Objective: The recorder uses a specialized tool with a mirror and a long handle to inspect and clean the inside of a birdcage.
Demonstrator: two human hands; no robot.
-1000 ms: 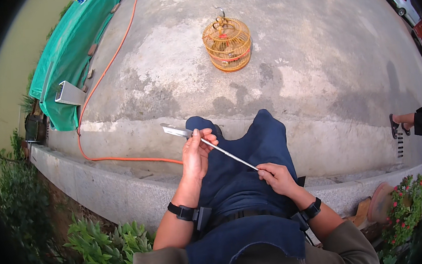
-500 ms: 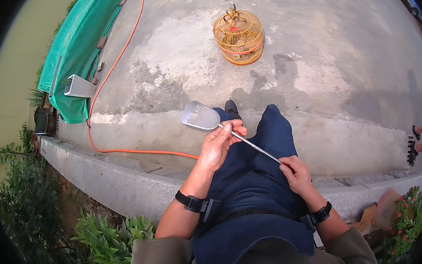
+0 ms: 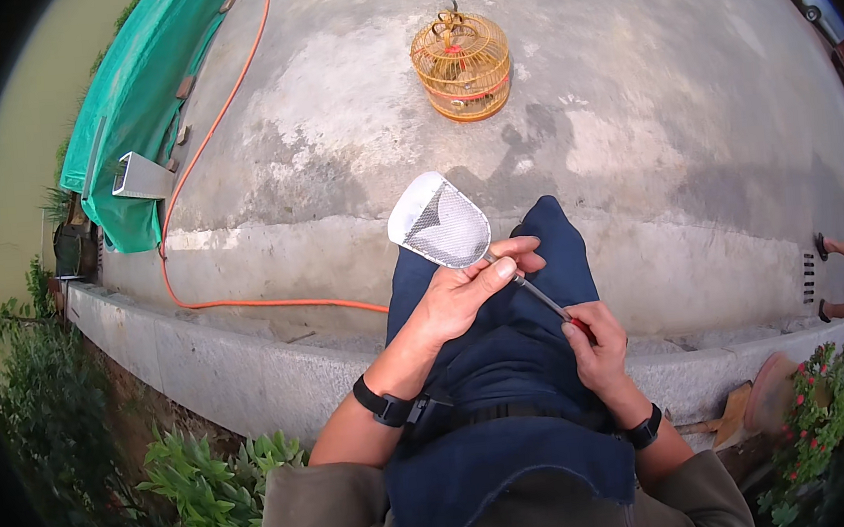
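Over lap (image 3: 496,357), scoop (image 3: 451,229) newly turned broadside; left fingers (image 3: 517,246) pinching shaft (image 3: 543,298), right fingers (image 3: 598,319) wrapping handle (image 3: 580,326).

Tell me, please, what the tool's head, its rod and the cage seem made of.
Head: probably metal or plastic, fine mesh with a bright, pale end. Rod: likely metal, from its grey sheen. Cage: perhaps varnished bamboo or wood, given its thin, golden-brown bars.

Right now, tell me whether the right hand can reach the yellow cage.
Probably not: the right hand grips the mesh scoop, and the yellow cage stands on the concrete beyond the knees, seemingly too far off.
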